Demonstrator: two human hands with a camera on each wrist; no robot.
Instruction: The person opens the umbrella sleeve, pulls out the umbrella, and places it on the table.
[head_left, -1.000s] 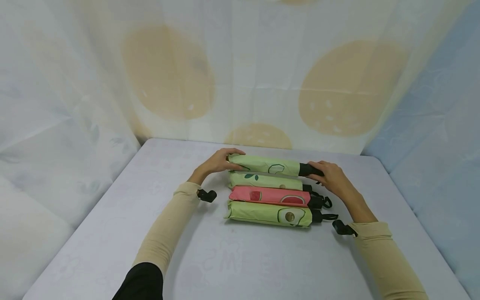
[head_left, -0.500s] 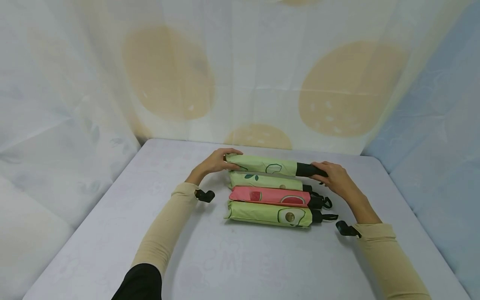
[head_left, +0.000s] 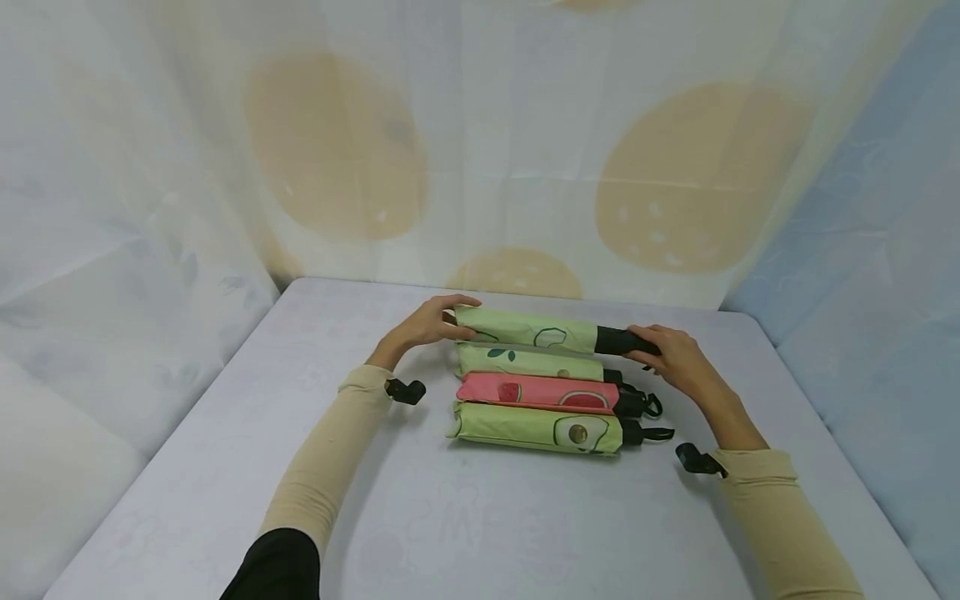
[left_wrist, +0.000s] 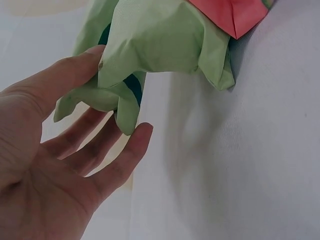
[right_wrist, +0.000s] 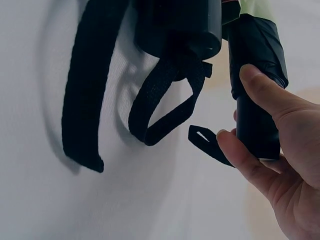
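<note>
Pale lilac cloth-covered worktop (head_left: 225, 467), faint printed pattern; draped white curtain backdrop with large tan circles (head_left: 337, 142) behind and at sides. Four folded umbrellas in row mid-worktop. Farthest light-green folded umbrella with black handle (head_left: 528, 329): left hand (head_left: 431, 325) cups fabric tip, fingers relaxed; right hand (head_left: 675, 354) grips handle.

The green umbrella (head_left: 525, 329) under my left hand (head_left: 427, 325) is thin woven cloth, matt and finely ribbed. Its black handle (right_wrist: 256, 80) in my right hand (right_wrist: 285, 165) looks like smooth plastic – a little glossy. Beside that handle, the wrist straps (right_wrist: 165, 107) are flat woven webbing. The table (head_left: 480, 517) cover beneath looks soft and matt.
</note>
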